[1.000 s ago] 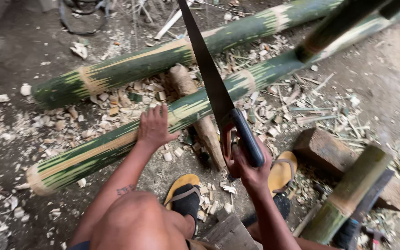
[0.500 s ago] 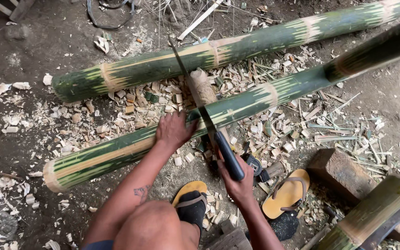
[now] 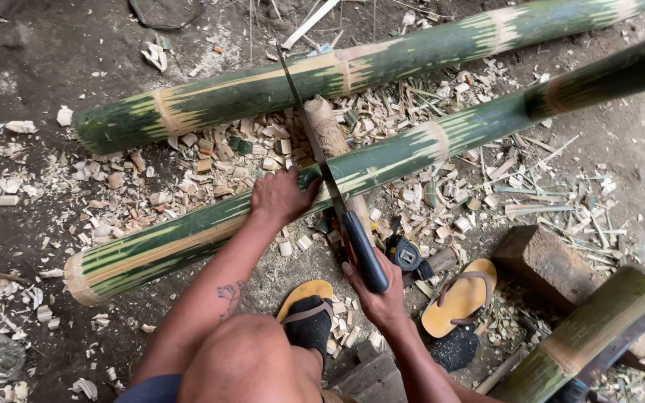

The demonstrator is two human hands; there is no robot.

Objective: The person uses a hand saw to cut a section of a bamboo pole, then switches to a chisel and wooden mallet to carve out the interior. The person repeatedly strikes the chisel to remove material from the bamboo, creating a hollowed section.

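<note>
The near bamboo pole is lying on the floor, its long axis running from 8 to 2 o'clock. The left hand is pressing flat on it, grip open, just left of the blade. The right hand, at 5 o'clock from the cut, is wrapping a closed grip round the saw, whose blade is crossing the pole toward 11 o'clock.

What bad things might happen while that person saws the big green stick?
The left hand presses the bamboo pole right beside the saw blade, so a slip might nick the fingers. The pole rests on a round log and might roll. The sandalled foot sits below the saw.
</note>
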